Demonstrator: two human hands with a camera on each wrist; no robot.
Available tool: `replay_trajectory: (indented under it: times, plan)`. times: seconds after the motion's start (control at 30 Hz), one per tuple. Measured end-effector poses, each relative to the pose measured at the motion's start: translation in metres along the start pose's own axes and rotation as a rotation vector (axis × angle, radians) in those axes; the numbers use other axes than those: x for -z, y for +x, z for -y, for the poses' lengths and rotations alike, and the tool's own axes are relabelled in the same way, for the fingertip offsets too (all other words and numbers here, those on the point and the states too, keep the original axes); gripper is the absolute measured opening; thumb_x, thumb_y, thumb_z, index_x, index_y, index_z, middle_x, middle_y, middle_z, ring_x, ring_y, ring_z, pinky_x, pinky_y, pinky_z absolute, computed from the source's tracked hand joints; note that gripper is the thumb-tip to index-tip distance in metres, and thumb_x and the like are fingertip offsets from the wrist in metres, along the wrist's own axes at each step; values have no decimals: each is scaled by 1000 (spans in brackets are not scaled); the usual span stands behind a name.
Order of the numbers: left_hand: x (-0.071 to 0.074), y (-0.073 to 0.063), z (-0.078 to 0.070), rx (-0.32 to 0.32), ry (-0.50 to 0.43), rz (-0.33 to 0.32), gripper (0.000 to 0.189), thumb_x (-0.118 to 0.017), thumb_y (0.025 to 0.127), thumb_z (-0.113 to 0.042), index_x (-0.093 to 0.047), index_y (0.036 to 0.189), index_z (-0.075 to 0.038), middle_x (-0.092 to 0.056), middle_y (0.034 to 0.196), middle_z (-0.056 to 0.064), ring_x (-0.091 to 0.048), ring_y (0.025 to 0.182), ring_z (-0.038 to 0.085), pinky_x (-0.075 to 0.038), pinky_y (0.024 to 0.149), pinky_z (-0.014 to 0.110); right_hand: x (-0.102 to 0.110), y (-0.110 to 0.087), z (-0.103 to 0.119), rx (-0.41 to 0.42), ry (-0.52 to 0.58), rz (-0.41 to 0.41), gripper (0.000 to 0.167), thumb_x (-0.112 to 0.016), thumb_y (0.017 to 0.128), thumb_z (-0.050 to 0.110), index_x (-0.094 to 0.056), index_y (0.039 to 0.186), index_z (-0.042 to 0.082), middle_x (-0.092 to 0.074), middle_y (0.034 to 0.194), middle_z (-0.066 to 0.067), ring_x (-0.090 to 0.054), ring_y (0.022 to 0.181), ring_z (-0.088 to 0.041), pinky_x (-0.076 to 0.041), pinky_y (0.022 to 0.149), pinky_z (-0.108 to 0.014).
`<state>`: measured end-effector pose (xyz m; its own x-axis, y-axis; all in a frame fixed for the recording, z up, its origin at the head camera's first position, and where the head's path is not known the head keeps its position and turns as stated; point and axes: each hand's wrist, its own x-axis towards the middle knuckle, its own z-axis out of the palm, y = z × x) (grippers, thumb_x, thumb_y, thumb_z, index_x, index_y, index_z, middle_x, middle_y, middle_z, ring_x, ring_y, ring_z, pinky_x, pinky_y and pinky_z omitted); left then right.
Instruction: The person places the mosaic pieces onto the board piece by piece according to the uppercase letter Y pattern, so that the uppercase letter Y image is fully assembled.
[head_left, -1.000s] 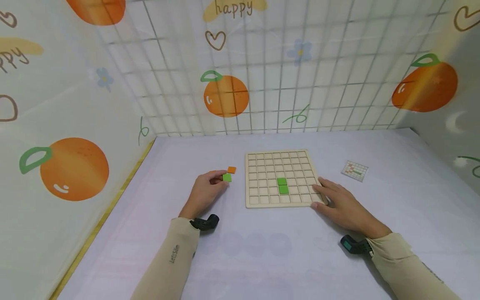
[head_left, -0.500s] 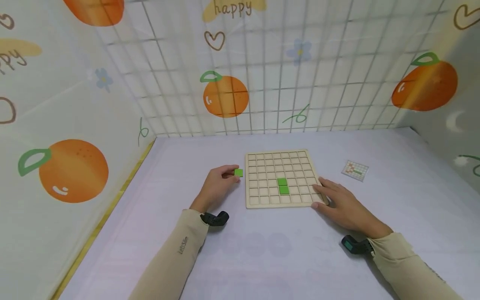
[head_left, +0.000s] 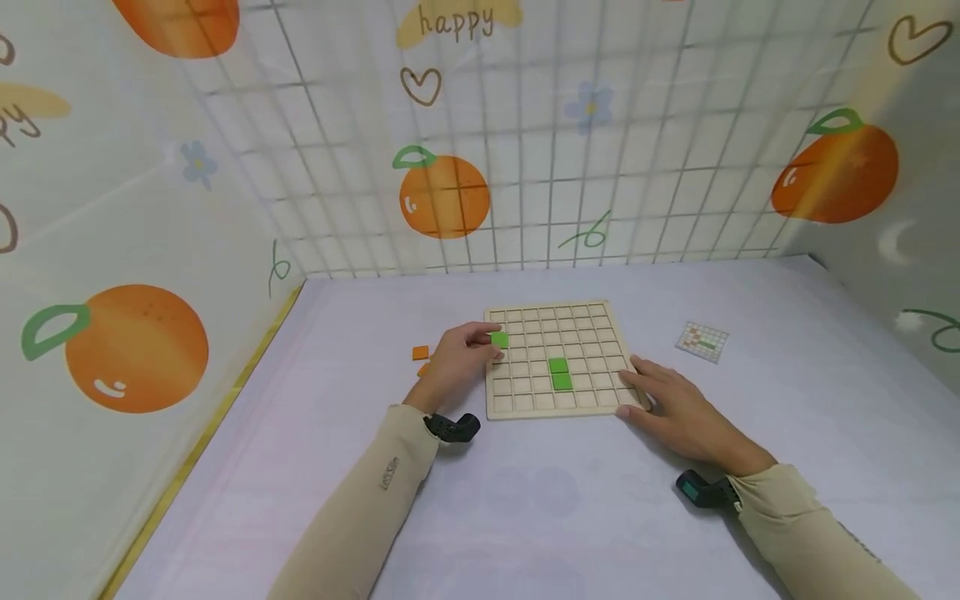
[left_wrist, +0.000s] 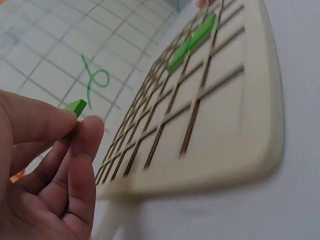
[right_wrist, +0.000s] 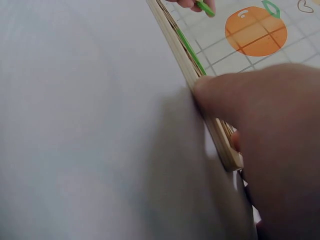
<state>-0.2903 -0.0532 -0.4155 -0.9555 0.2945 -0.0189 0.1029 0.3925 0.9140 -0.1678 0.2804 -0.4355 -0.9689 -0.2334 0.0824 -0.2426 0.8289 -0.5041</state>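
Observation:
My left hand (head_left: 459,360) pinches a green square tile (head_left: 499,340) between thumb and fingers, over the left edge of a wooden grid board (head_left: 525,410). In the left wrist view the tile (left_wrist: 76,106) shows edge-on, raised above the board's level. Two more green tiles (head_left: 560,373) lie in neighbouring cells, one in front of the other. My right hand (head_left: 678,412) rests at the board's front right corner, its fingers fairly straight. In the right wrist view the thumb (right_wrist: 212,92) presses the front edge of the board, and another fingertip shows on its far side.
Orange tiles (head_left: 421,353) lie on the table left of the board, partly hidden by my left hand. A small card (head_left: 702,342) with a printed coloured grid lies to the right. A patterned cloth wall (head_left: 525,167) stands behind.
My left hand has carried the green tile rightward from beside the orange tiles to over the board's left edge. The right hand has stayed at the corner.

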Motion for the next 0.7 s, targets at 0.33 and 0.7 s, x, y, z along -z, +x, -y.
replay_trajectory:
  times: [0.33,0.7]
  plan:
    - [-15,8,-11,39,-85,23,42,-69,93,-15,-64,135,-13,-65,113,0,-58,108,17,-47,93,33,1,2,3,-12,2,4,71,-62,96,52,-46,151,8,-26,162,-17,-21,147,-43,-20,112,-64]
    - [-33,11,-18,40,-77,77,44,-73,91,-15,-65,134,-15,-63,114,1,-55,105,20,-46,90,34,0,-2,1,-12,7,2,71,-61,97,52,-46,150,8,-26,162,-17,-21,146,-44,-20,111,-65]
